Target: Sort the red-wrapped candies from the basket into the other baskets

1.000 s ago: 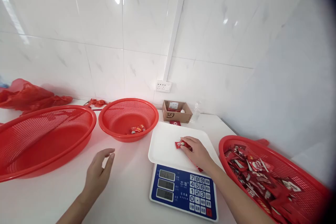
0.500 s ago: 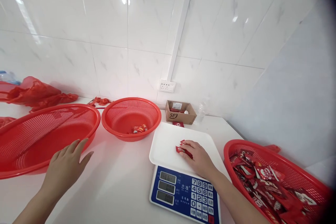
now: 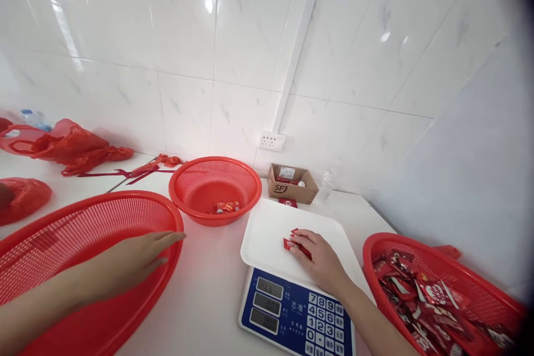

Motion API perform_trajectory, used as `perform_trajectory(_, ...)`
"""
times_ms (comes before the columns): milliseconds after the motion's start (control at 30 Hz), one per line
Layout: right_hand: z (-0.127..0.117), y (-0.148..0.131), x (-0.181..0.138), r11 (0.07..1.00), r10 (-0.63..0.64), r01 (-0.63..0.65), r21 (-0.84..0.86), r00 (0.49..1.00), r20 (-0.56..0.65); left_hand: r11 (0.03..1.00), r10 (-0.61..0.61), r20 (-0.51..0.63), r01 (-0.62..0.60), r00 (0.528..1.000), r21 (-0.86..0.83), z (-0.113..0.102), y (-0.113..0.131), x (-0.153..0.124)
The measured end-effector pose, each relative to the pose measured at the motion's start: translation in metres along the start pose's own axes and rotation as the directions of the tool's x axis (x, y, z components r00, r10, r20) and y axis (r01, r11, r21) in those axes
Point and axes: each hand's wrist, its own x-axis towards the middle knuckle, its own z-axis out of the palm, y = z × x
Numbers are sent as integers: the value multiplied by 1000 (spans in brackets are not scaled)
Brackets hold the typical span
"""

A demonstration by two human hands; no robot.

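Note:
My right hand (image 3: 319,258) rests on the white pan (image 3: 267,228) of a digital scale, its fingers closed around small red-wrapped packets (image 3: 299,245). Part of the packets is covered by my fingers. My left hand (image 3: 133,258) reaches across a large red mesh basket (image 3: 142,196) on the left. Its fingers are stretched out, with the tips over the right rim, and nothing shows in it. Below the pan, the blue scale panel (image 3: 298,311) has number keys and small displays.
A round red basket (image 3: 214,158) at the back holds a few packets. On the right, another red basket (image 3: 371,239) is full of red packets. An SF cardboard box (image 3: 298,193) stands by the wall. Red plastic bags (image 3: 79,142) and a bottle (image 3: 35,118) lie at far left.
My left hand has moved in over the left basket, and that basket now sits nearer to me. My right hand stays on the pan with the packets. The view has shifted slightly.

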Motion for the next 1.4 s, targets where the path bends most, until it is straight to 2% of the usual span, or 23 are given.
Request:
perform_trajectory(67, 0, -1, 1, 1000, 5, -5, 2, 1000, 6, 995, 92, 95, -96, 991, 36, -9, 1, 22)
perform_trajectory(200, -1, -2, 1, 1000, 6, -6, -2, 1000, 1, 972, 184, 175, -206, 967, 112, -14, -3, 69)
perform_trajectory(267, -1, -2, 1, 1000, 4, -4, -4, 1000, -7, 972, 197, 237, -222, 951, 83, -11, -9, 87)
perform_trajectory(367, -1, -3, 1, 1000, -1, 1, -5, 1000, -18, 979, 171, 249, -193, 953, 65, -7, -22, 99)
perform_trajectory(533, 0, -3, 1, 1000, 0, 0, -7, 1000, -31, 987, 108, 207, -129, 972, 91, -8, -51, 92)
perform_trajectory(700, 1, -2, 0, 1000, 22, -21, 8, 999, -29, 988, -31, 167, 5, 986, 155, -14, -76, 74)
perform_trajectory(833, 1, -3, 0, 999, 52, -53, -10, 998, -40, 964, -159, 111, 131, 981, 230, -15, -89, 62)
perform_trajectory(967, 2, -4, 2, 996, 74, -78, -44, 994, -74, 925, -272, 4, 260, 962, 276, -9, -99, 56)
perform_trajectory(1033, 2, -3, 2, 995, 76, -80, -53, 994, -83, 917, -272, -51, 275, 961, 289, -5, -101, 56)
perform_trajectory(1133, 2, -3, 1, 995, 72, -77, -63, 994, -84, 924, -210, -109, 234, 972, 304, 2, -100, 62)
perform_trajectory(1267, 1, -3, 1, 993, 76, -83, -82, 993, -89, 939, -151, -117, 180, 982, 294, 12, -94, 78)
perform_trajectory(1400, 0, -5, 1, 991, 87, -97, -95, 990, -107, 942, -168, -128, 198, 977, 272, 17, -90, 94)
